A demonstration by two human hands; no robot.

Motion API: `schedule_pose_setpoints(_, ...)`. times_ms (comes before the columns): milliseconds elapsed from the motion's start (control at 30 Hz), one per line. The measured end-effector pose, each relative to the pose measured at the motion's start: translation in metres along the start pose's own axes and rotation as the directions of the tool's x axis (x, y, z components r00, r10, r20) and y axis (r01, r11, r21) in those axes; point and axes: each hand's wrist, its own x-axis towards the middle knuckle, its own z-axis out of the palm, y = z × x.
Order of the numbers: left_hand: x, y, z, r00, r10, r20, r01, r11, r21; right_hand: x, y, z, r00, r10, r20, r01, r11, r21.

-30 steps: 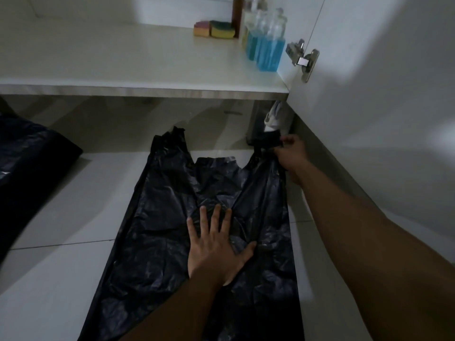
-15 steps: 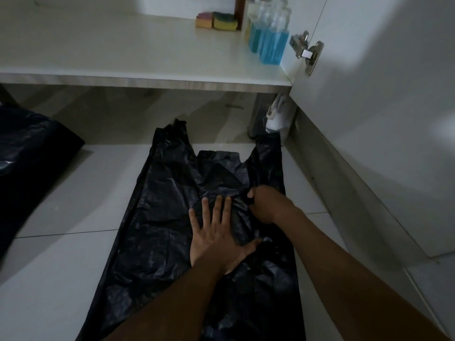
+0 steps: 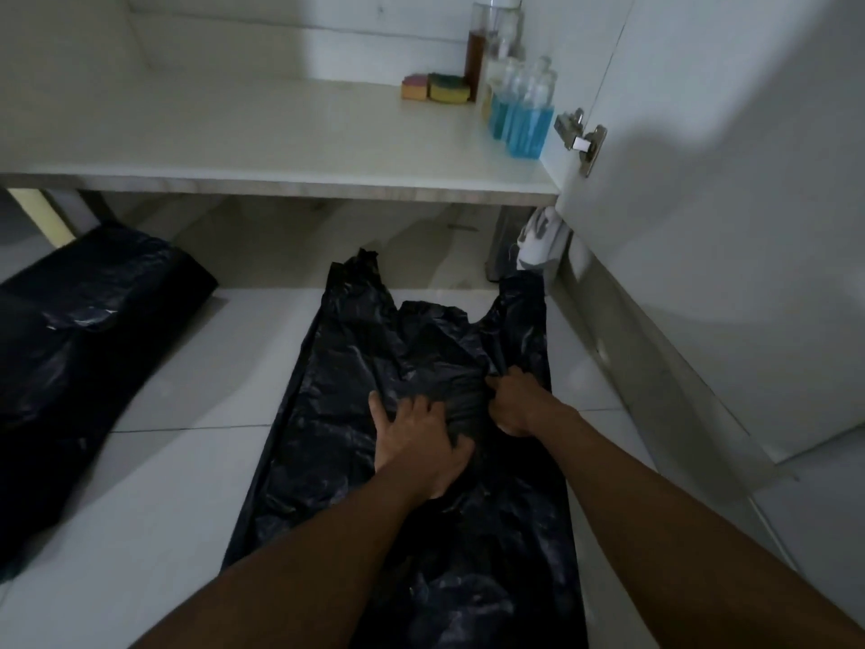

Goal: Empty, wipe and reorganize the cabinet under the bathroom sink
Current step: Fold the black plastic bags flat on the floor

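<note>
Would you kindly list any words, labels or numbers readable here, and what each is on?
None is readable. The blue bottles and brown bottle show no legible label in the dim light; the sponges, bag and hinge show no print.

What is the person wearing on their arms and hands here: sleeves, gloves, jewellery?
No gloves on the left hand or the right hand, and no ring, watch or bracelet shows. Both forearms are bare to the picture's edge, no sleeve in view. The light is dim, so a thin band could go unseen.
</note>
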Motion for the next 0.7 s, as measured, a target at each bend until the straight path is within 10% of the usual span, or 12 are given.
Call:
schedule_pose_setpoints(233,-0.014,-0.043,-0.084,0.954,0.165,0.251,-0.151,0.986,-0.076,-0.034,-0.022,-0.036,0.986,-0.043,-0.163,0.054,0.996,0.066)
schedule_pose_setpoints(700,-0.093,-0.254,-0.249,0.956,-0.209,-0.206,0.203,0.978,-0.051,-0.102,-0.253,-0.131,0.907,-0.341,-0.248,0.328,0.94,-0.094)
